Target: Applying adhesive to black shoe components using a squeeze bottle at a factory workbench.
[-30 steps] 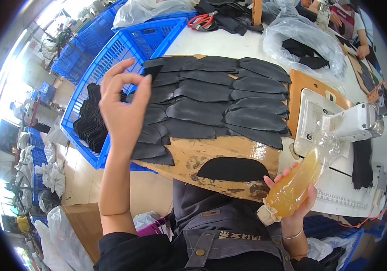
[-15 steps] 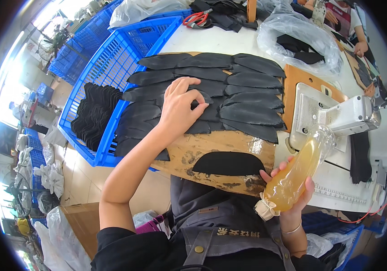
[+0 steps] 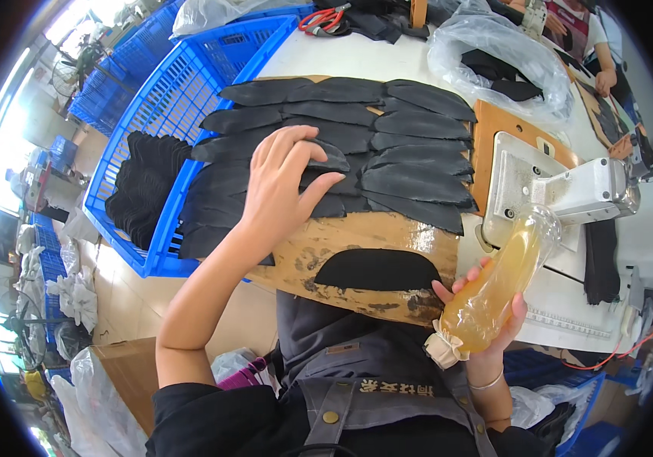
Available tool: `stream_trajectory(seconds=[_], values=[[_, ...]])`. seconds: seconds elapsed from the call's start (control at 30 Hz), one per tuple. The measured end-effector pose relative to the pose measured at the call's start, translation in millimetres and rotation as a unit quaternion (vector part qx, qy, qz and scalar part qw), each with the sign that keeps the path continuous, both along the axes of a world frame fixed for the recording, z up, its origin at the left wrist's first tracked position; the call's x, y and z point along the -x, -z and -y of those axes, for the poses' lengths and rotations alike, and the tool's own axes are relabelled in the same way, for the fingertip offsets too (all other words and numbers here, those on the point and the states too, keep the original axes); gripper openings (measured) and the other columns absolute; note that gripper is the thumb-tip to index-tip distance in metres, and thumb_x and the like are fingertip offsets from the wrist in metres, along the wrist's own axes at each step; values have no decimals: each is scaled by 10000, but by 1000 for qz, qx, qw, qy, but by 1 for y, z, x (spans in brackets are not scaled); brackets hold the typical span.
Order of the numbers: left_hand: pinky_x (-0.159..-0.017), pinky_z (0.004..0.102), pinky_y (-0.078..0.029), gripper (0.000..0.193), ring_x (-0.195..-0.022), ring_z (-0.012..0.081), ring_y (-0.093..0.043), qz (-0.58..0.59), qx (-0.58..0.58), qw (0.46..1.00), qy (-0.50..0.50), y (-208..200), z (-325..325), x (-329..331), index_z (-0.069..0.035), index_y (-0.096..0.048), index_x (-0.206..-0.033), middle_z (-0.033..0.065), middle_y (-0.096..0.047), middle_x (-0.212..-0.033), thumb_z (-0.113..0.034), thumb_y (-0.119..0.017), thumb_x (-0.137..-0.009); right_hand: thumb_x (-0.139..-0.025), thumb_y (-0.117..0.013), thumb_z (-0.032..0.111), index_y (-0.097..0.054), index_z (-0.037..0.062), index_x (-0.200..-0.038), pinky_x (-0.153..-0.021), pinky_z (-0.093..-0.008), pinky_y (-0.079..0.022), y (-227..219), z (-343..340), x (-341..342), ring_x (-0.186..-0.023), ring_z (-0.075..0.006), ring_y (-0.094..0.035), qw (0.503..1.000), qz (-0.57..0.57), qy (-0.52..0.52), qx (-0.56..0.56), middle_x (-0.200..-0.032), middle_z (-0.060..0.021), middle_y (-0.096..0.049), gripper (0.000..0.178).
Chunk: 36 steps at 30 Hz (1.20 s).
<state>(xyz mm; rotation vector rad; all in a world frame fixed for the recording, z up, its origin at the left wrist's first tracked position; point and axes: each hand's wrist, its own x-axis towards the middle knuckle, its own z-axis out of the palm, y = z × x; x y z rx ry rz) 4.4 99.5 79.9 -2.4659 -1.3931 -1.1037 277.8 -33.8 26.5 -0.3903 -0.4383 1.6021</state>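
Left hand lies flat, fingers spread, pressing on the overlapped rows of black fabric pieces that cover the far part of a stained brown board; thumb angles right across one piece near the middle of the spread. The pieces are leaf-shaped, laid like shingles in several rows, all touching. One separate black piece, half-moon shaped, sits alone on the bare near part of the board, just right of the left forearm. Right hand is wrapped around a clear plastic bottle of amber liquid, held tilted, nozzle end up toward the white sewing machine, capped base with a cloth wad near the wrist. Bottle is off the board, at its right edge, above the white counter. A blue plastic crate stands left of the board, holding a stack of more black pieces. Far side of the counter: a clear plastic bag with dark pieces inside and red-handled scissors. Another person's hand shows at the upper right.
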Motion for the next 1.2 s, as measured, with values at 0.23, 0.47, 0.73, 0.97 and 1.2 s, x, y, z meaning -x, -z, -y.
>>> stream_trajectory(seconds=[0.23, 0.47, 0.73, 0.97, 1.2], values=[[-751, 346, -460, 217, -813, 247, -580, -41, 58, 980, 188, 19, 78, 28, -40, -641, -872, 74, -607, -894, -116, -716, -684, -855, -476, 461, -358, 39, -1281, -983, -566, -367, -2, 2, -2, -971, -274, -543, 999, 37, 13, -7, -1054, -117, -489, 610], [-748, 356, -510, 257, -869, 244, -607, -60, -40, 974, 215, 53, 93, 46, -25, -659, -923, 94, -633, -940, -106, -696, -681, -814, -538, 460, -305, 50, -1310, -959, -492, -394, -31, -10, 16, -1027, -292, -514, 972, 198, 96, -81, -1109, -128, -464, 683], [-758, 331, -532, 158, -857, 234, -612, 31, -107, 975, 193, 75, 94, 46, -12, -632, -818, 82, -588, -905, -45, -681, -671, -703, -739, 327, -310, 51, -1276, -875, -426, -443, -59, -54, 90, -1009, -291, -537, 802, 522, 41, -288, -1085, -151, -494, 767], [-772, 322, -521, 147, -849, 233, -604, 74, -133, 971, 183, 84, 91, 44, -17, -621, -768, 81, -571, -879, -54, -668, -635, -683, -767, 361, -291, 53, -1247, -873, -439, -455, -63, -74, 112, -981, -309, -549, 694, 596, -75, -396, -1048, -161, -505, 800], [-790, 331, -512, 164, -871, 235, -586, 73, -152, 969, 183, 89, 92, 43, -14, -603, -756, 85, -564, -887, -86, -644, -613, -645, -793, 308, -323, 59, -1245, -865, -484, -464, -70, -62, 123, -974, -332, -546, 709, 588, -72, -382, -1027, -180, -527, 801]])
